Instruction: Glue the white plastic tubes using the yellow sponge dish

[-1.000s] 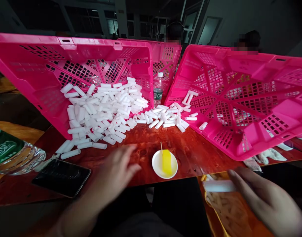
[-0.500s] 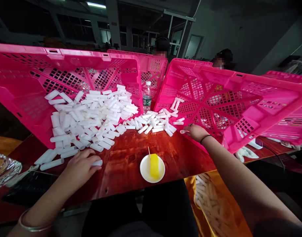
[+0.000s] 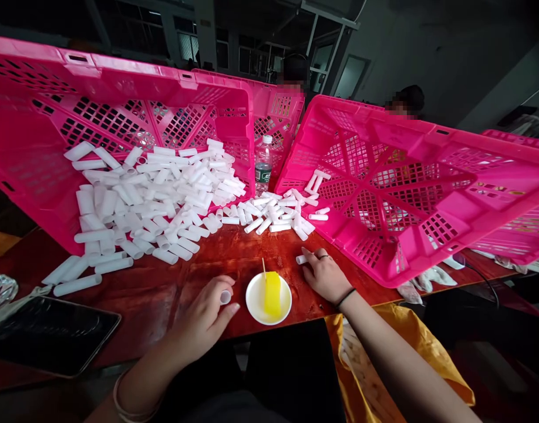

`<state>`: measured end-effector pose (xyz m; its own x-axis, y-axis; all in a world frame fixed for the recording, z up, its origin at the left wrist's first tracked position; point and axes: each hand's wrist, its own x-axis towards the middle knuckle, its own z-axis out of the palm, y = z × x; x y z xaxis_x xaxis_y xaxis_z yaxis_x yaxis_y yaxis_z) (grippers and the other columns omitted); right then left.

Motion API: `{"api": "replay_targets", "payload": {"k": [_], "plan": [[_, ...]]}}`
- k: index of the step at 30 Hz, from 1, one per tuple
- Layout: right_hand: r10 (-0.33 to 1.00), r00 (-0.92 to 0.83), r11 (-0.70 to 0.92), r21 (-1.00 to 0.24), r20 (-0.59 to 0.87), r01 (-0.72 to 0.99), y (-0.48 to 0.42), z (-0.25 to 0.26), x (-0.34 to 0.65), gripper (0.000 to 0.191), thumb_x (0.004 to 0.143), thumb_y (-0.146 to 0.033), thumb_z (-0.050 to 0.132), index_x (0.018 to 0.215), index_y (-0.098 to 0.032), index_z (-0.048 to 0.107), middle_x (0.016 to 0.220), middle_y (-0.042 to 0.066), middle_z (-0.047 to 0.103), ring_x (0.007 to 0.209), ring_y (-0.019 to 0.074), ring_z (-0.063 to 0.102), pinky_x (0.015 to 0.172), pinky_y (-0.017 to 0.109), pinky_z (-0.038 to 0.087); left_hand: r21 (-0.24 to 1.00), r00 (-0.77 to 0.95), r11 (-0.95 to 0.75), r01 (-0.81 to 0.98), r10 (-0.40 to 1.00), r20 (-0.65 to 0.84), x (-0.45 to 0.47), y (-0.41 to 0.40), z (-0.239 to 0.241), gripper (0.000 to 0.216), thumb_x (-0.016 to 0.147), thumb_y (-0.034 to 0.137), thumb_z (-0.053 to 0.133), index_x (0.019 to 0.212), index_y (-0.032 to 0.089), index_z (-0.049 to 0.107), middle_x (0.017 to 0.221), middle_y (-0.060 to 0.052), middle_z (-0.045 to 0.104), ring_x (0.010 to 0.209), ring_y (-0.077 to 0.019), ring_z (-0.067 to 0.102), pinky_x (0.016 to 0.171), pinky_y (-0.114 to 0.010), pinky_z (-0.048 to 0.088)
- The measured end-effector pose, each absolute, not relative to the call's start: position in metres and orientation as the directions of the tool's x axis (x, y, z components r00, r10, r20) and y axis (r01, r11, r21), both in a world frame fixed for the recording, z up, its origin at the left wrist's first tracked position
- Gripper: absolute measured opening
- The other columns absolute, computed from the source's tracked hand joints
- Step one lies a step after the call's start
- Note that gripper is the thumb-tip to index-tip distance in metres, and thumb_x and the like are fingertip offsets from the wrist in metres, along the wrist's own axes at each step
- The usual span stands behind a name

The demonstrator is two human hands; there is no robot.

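My left hand point(image 3: 203, 317) is closed around a short white tube point(image 3: 225, 296), held upright just left of a small white dish point(image 3: 257, 298). The dish holds a yellow block point(image 3: 272, 292) with a thin stick in it. My right hand point(image 3: 324, 275) rests on the red-brown table point(image 3: 164, 288) to the right of the dish, its fingers pinching another white tube point(image 3: 302, 259) that lies on the wood. A large heap of white tubes point(image 3: 155, 194) spills from the tilted pink crate point(image 3: 40, 117) on the left.
A second tilted pink crate point(image 3: 428, 194) stands on the right with a few tubes in it. A water bottle point(image 3: 263, 164) stands between the crates. A dark phone point(image 3: 44, 335) lies at the left front. An orange bag point(image 3: 397, 352) of tubes hangs below the table edge. Two people sit behind.
My left hand picked a tube from the heap's edge and brought it beside the dish. My right hand drew back from the right crate with a tube toward the dish.
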<state>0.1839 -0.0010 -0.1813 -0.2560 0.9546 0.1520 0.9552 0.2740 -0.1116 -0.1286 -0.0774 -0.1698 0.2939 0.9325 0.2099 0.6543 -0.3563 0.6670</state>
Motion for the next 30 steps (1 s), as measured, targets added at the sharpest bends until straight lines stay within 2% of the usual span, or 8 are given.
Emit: {"api": "replay_targets", "payload": {"k": [3, 5, 9, 11, 16, 19, 25, 30], "plan": [[0.948, -0.301, 0.313, -0.151, 0.1, 0.938, 0.0, -0.161, 0.182, 0.017, 0.087, -0.029, 0.058, 0.089, -0.014, 0.066, 0.081, 0.009, 0.063, 0.067, 0.0191, 0.062, 0.064, 0.028, 0.048, 0.69, 0.358, -0.385, 0.612, 0.914, 0.193, -0.114, -0.074, -0.168, 0.052, 0.073, 0.04, 0.073, 0.115, 0.023, 0.047, 0.135, -0.014, 0.05, 0.114, -0.0289, 0.058, 0.092, -0.043, 0.052], [0.944, -0.299, 0.324, -0.233, 0.135, 0.917, -0.008, -0.148, 0.18, 0.02, 0.09, -0.033, 0.054, 0.086, -0.015, 0.062, 0.074, 0.006, 0.063, 0.064, 0.0179, 0.061, 0.061, 0.027, 0.047, 0.683, 0.383, -0.411, 0.603, 0.901, 0.203, -0.105, -0.07, -0.168, 0.062, 0.059, 0.04, 0.084, 0.106, 0.022, 0.049, 0.137, -0.017, 0.048, 0.122, -0.0341, 0.052, 0.096, -0.049, 0.049], [0.901, -0.351, 0.423, -0.689, 0.254, 0.588, -0.036, -0.14, 0.169, 0.015, 0.092, -0.031, 0.047, 0.094, -0.018, 0.056, 0.073, 0.001, 0.062, 0.061, 0.0142, 0.059, 0.057, 0.024, 0.049, 0.651, 0.4, -0.449, 0.611, 0.886, 0.235, -0.092, -0.062, -0.176, 0.074, 0.044, 0.04, 0.091, 0.102, 0.021, 0.049, 0.133, -0.019, 0.052, 0.121, -0.0384, 0.051, 0.096, -0.055, 0.046], [0.88, -0.386, 0.436, -0.796, 0.278, 0.419, -0.045, -0.147, 0.162, 0.012, 0.089, -0.027, 0.052, 0.097, -0.019, 0.057, 0.081, 0.003, 0.065, 0.068, 0.0149, 0.063, 0.06, 0.025, 0.052, 0.629, 0.41, -0.48, 0.611, 0.872, 0.267, -0.09, -0.061, -0.18, 0.078, 0.041, 0.041, 0.092, 0.104, 0.02, 0.049, 0.13, -0.018, 0.055, 0.118, -0.0377, 0.053, 0.096, -0.054, 0.046], [0.813, -0.37, 0.576, -0.708, 0.449, 0.408, -0.047, -0.177, 0.15, 0.022, 0.088, -0.016, 0.056, 0.108, -0.023, 0.063, 0.107, 0.009, 0.069, 0.099, 0.0201, 0.066, 0.085, 0.034, 0.055, 0.597, 0.404, -0.534, 0.599, 0.845, 0.35, -0.088, -0.061, -0.184, 0.077, 0.041, 0.036, 0.092, 0.104, 0.021, 0.048, 0.124, -0.014, 0.06, 0.11, -0.0336, 0.058, 0.093, -0.05, 0.049], [0.716, -0.465, 0.697, -0.575, 0.521, 0.428, -0.048, -0.184, 0.151, 0.026, 0.09, -0.01, 0.052, 0.107, -0.025, 0.065, 0.11, 0.009, 0.067, 0.102, 0.0201, 0.064, 0.085, 0.036, 0.054, 0.595, 0.395, -0.538, 0.597, 0.843, 0.367, -0.088, -0.062, -0.184, 0.077, 0.041, 0.035, 0.092, 0.104, 0.021, 0.048, 0.124, -0.014, 0.061, 0.108, -0.0324, 0.06, 0.091, -0.048, 0.05], [0.857, -0.379, 0.498, -0.747, 0.348, 0.44, -0.057, -0.177, 0.151, 0.03, 0.093, -0.024, 0.053, 0.123, -0.022, 0.056, 0.103, 0.01, 0.065, 0.095, 0.021, 0.064, 0.082, 0.037, 0.055, 0.591, 0.397, -0.547, 0.593, 0.837, 0.377, -0.087, -0.063, -0.183, 0.078, 0.043, 0.035, 0.091, 0.106, 0.021, 0.047, 0.124, -0.014, 0.06, 0.11, -0.0329, 0.059, 0.093, -0.049, 0.049], [0.776, -0.462, 0.622, -0.639, 0.428, 0.452, -0.062, -0.175, 0.151, 0.02, 0.092, -0.018, 0.052, 0.104, -0.024, 0.066, 0.098, 0.008, 0.059, 0.095, 0.0202, 0.06, 0.08, 0.034, 0.053, 0.579, 0.409, -0.555, 0.598, 0.832, 0.375, -0.087, -0.064, -0.182, 0.078, 0.046, 0.036, 0.091, 0.107, 0.021, 0.045, 0.125, -0.015, 0.06, 0.111, -0.0327, 0.058, 0.093, -0.048, 0.049]]}}
